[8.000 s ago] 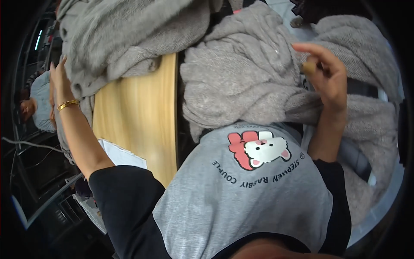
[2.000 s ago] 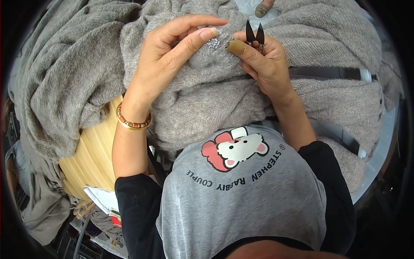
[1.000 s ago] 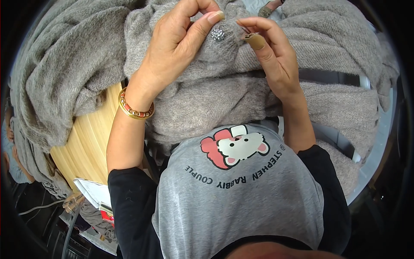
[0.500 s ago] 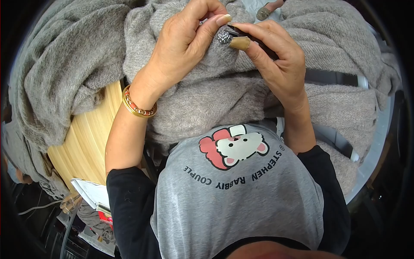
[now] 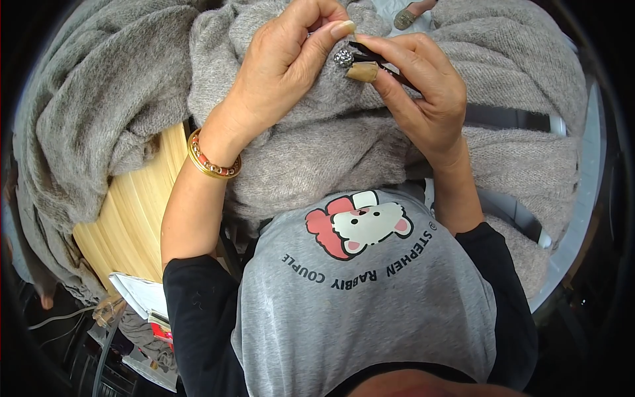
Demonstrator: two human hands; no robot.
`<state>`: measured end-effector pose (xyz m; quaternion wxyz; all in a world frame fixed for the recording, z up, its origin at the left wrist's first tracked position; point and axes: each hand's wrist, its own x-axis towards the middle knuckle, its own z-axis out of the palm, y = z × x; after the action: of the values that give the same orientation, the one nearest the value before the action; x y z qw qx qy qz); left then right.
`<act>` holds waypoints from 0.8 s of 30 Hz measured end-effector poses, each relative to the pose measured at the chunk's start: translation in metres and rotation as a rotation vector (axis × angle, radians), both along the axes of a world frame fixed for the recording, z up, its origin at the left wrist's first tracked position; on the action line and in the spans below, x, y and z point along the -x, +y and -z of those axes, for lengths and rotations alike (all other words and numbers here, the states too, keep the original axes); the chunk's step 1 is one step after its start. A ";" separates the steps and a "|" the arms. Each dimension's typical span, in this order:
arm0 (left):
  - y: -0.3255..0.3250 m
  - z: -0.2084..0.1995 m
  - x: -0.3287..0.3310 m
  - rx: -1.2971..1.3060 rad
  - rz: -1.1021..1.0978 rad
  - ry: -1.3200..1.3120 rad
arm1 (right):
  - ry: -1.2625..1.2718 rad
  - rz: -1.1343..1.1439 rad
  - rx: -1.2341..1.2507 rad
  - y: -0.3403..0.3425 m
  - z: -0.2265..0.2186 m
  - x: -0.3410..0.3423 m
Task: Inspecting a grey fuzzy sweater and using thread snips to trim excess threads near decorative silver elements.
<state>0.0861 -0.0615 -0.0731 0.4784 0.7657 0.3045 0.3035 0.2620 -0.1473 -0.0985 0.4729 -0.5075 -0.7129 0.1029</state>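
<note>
A heap of grey knitted fabric lies across my lap and the space ahead. My left hand is closed, thumb and fingers pinching a fold of this knit. Just right of the left thumb, a round sparkly silver-black button sits against the fabric. My right hand grips black thread snips, whose two prongs stand apart beside the button; the far tips are partly hidden. A tan wrap covers the end of the right thumb, just below the prongs.
A pale wooden surface shows at left, with papers near its lower end. Dark straps with pale ends lie among the knit at right. A pale curved rim bounds the right side. Beyond the fabric is a sparkly shoe.
The right hand has shifted slightly left, and the snips' prongs show wider apart. My left hand keeps its pinch. At the far left edge, part of another person has moved downward.
</note>
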 end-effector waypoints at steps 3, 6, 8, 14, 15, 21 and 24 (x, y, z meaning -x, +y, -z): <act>-0.001 0.002 0.000 0.045 0.017 -0.055 | -0.013 -0.003 0.002 -0.001 -0.001 0.001; -0.001 0.001 -0.001 0.041 0.022 -0.028 | 0.001 -0.011 0.000 0.000 0.000 0.001; -0.001 0.002 -0.001 0.075 0.009 -0.066 | -0.023 0.010 -0.033 0.000 0.002 0.000; -0.002 0.001 -0.002 0.090 0.011 -0.094 | 0.020 0.019 0.046 -0.003 -0.008 0.003; -0.003 0.001 -0.002 0.089 0.012 -0.095 | 0.018 0.020 0.045 -0.003 -0.008 0.003; -0.003 0.001 -0.002 0.180 0.019 -0.117 | 0.037 -0.023 0.039 -0.001 -0.006 0.001; -0.003 0.000 0.000 0.158 0.029 -0.105 | 0.028 -0.033 -0.040 0.002 -0.001 0.000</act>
<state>0.0863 -0.0646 -0.0734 0.5571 0.7127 0.2909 0.3114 0.2619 -0.1458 -0.0977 0.4909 -0.4847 -0.7165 0.1036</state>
